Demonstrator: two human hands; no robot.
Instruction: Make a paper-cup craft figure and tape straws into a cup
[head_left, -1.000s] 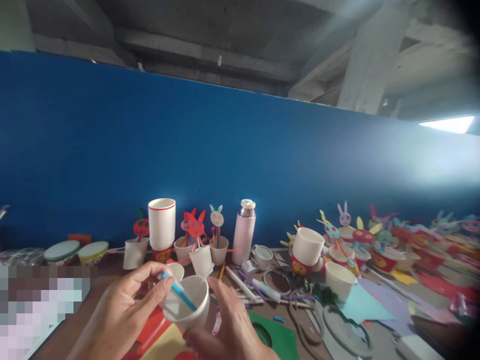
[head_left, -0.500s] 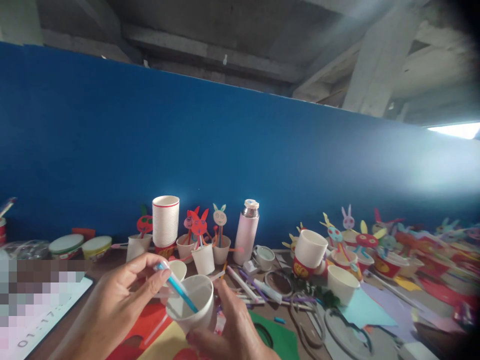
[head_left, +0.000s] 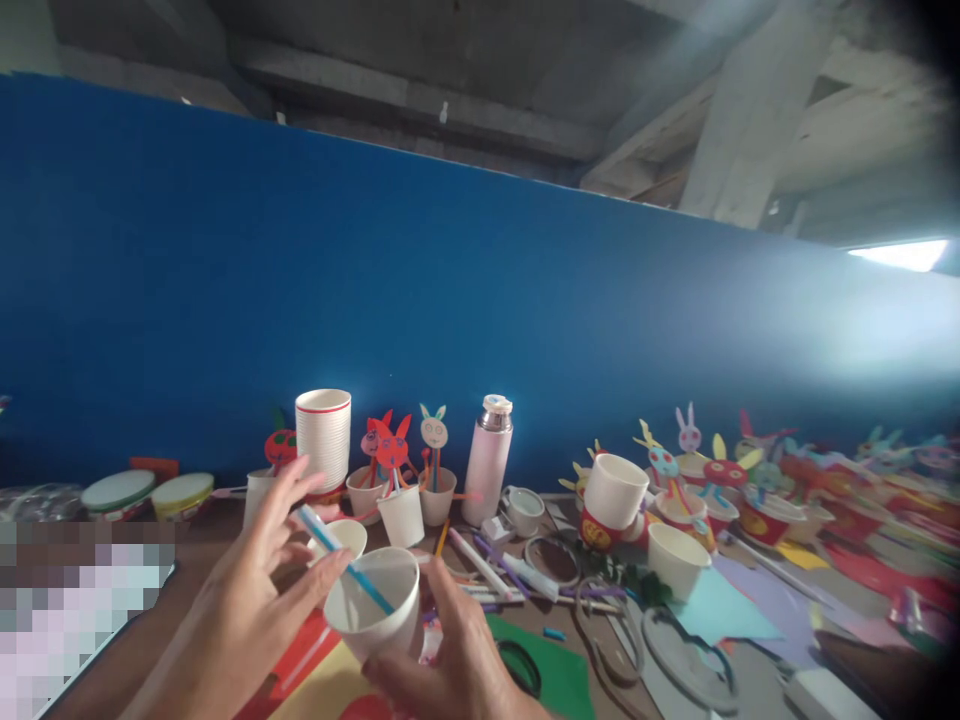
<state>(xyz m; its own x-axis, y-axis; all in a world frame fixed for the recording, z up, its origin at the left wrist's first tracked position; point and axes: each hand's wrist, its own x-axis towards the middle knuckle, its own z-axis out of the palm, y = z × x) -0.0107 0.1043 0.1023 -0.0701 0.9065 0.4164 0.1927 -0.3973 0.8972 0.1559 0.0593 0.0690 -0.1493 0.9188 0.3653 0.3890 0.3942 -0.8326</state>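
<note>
A white paper cup (head_left: 373, 625) is tilted towards me, with my right hand (head_left: 469, 640) wrapped round its right side and base. A blue straw (head_left: 367, 588) stands slanted in it, its lower end inside and its upper end leaning out to the left. At the straw's upper part is my left hand (head_left: 277, 580), its fingers spread and the thumb close against the straw; whether they touch I cannot tell. Another white paper cup (head_left: 349, 540) sits just behind. Under the hands lie yellow paper (head_left: 319, 685) and red paper (head_left: 300, 655).
Along the blue partition (head_left: 420, 280) stand a tall stack of paper cups (head_left: 324, 440), several cups with paper rabbit figures (head_left: 392, 450) and a pink thermos (head_left: 487, 460). Markers (head_left: 480, 565), tape rolls (head_left: 517, 668), green paper (head_left: 559, 680) and a white cup (head_left: 677, 560) lie to the right.
My left hand's fingers have opened from a pinch on the blue straw and spread apart. The straw still leans in the cup, which my right hand keeps holding. The view has shifted slightly.
</note>
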